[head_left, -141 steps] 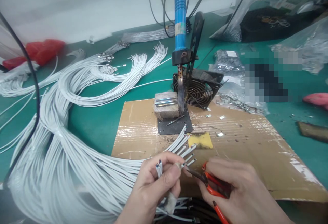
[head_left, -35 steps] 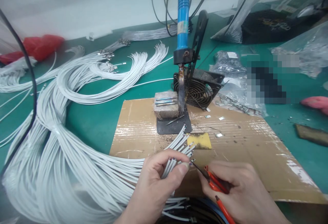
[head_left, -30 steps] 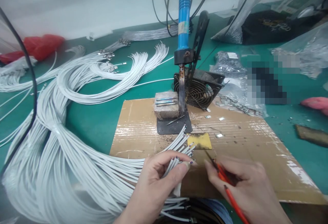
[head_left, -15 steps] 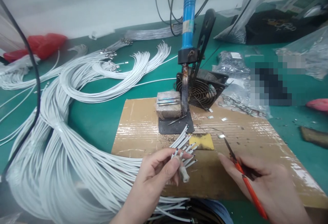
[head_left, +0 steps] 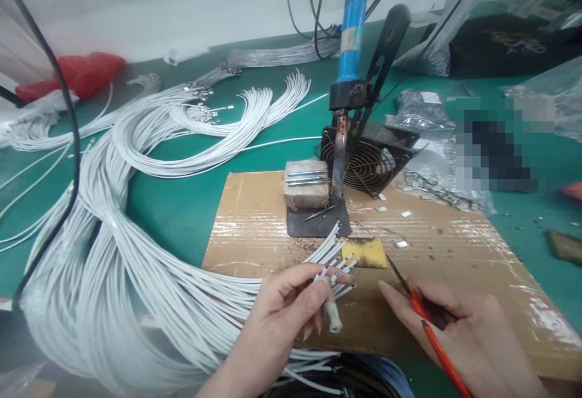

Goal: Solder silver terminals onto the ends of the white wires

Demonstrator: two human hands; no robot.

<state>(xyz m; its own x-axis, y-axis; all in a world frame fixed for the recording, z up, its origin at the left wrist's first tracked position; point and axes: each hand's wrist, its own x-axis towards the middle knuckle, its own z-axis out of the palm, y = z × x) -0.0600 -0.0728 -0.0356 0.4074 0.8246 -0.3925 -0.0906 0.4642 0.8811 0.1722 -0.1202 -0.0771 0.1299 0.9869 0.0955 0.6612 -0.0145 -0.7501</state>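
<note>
My left hand [head_left: 286, 313] is closed around a bundle of white cables [head_left: 218, 289], its thumb pressing on a few cable ends [head_left: 339, 270] that fan out past the fingertips. A short whitish wrapped stub [head_left: 333, 318] pokes out below the thumb. To the right, my right hand [head_left: 464, 325] is wrapped round orange-handled tweezers [head_left: 422, 319], whose dark tip points up and left near a yellow sponge [head_left: 366, 253]. Just beyond the tip lies a small silver connector [head_left: 401, 244] on the cardboard [head_left: 254, 216]. Nothing shows clearly between the tips.
A blue-handled soldering iron [head_left: 352, 40] stands clamped upright over a black base, beside a block [head_left: 307, 185] with metal rods on it. Behind is a black fan [head_left: 370, 161]. Loose connectors [head_left: 448, 192] lie by plastic bags at right; coiled white cables [head_left: 191, 149] fill the left.
The tweezers' tip has moved left, away from the small silver connector and closer to the cable ends. My left hand keeps its grip. The whole view has shifted slightly.
</note>
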